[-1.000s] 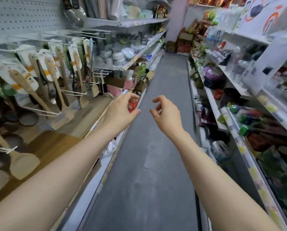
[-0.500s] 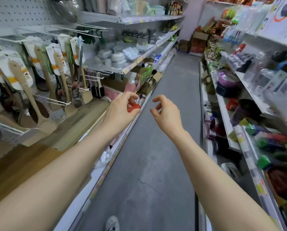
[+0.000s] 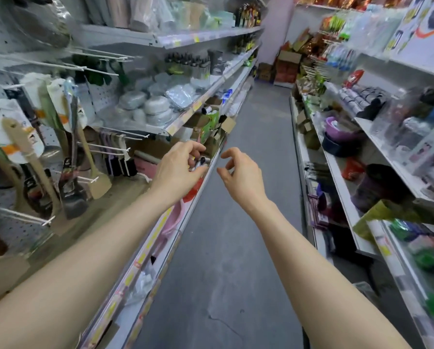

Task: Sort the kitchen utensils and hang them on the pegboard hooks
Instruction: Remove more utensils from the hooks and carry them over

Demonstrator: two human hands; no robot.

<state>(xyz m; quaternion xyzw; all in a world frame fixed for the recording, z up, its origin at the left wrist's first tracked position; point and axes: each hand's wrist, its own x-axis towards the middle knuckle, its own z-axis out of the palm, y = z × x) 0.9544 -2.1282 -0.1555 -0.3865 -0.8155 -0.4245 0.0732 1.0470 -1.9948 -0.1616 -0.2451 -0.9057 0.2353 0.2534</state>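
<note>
Utensils [image 3: 99,183] on pegboard [image 3: 2,26] left; aisle [image 3: 236,222] middle; shelves [image 3: 336,177] right.

Both bare arms reach forward, side by side. The left hand [image 3: 180,168] has its fingers curled toward the thumb; whether it pinches anything is unclear. The right hand [image 3: 241,176] is loosely curled and holds nothing.

Aisle floor [image 3: 223,248] open; hooks [image 3: 105,146] jut left.
</note>
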